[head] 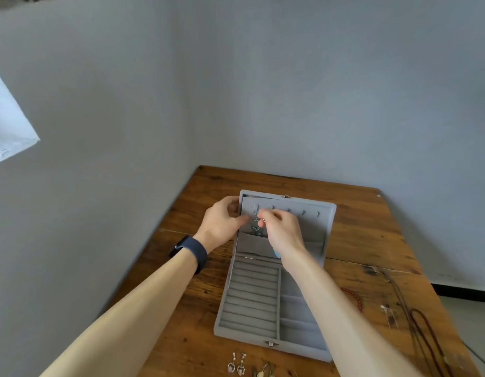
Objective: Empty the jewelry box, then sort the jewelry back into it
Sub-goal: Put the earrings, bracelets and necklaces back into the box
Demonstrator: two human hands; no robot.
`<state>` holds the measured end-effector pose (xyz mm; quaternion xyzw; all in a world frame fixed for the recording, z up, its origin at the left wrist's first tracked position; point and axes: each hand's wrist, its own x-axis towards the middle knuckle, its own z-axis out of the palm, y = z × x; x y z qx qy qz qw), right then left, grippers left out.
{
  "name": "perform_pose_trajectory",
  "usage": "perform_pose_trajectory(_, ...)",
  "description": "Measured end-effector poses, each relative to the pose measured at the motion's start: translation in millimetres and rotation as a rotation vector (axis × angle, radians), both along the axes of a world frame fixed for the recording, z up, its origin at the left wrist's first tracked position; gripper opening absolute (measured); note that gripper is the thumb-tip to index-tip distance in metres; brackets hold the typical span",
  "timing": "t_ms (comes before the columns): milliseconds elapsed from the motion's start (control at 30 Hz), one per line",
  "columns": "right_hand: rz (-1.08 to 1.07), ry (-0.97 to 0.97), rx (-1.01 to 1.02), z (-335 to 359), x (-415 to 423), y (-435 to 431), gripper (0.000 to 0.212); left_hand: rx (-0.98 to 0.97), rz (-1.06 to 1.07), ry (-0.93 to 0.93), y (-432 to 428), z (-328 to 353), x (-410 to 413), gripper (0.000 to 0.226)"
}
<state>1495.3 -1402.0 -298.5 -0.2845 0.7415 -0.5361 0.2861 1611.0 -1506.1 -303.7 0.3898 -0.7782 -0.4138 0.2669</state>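
Note:
A grey velvet jewelry box lies open on the wooden table, its lid tilted back with a row of small hooks. My left hand grips the lid's left edge. My right hand pinches a dark metal pendant piece that hangs by the hooks, above the lid's pocket. The ring rolls and side compartments in the base look bare. Something small and light blue peeks out under my right wrist.
Along the table's near edge lie a pair of silver drop earrings and a few more earrings. A red bead bracelet, a thin silver chain and brown cord necklaces lie right of the box. Walls stand behind and left.

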Motion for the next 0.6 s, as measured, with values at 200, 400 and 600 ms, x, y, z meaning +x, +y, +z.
perform_pose_trajectory(200,-0.099,-0.066,0.024,3,13,-12,0.024,-0.151,0.044,-0.017,7,1,10,0.041)
perform_pose_trajectory(400,-0.158,-0.107,0.042,7,20,-16,0.022,-0.186,0.059,0.002,11,-2,13,0.036)
perform_pose_trajectory(600,-0.209,-0.071,0.076,2,21,-15,0.025,-0.182,0.061,0.02,14,-5,16,0.038)
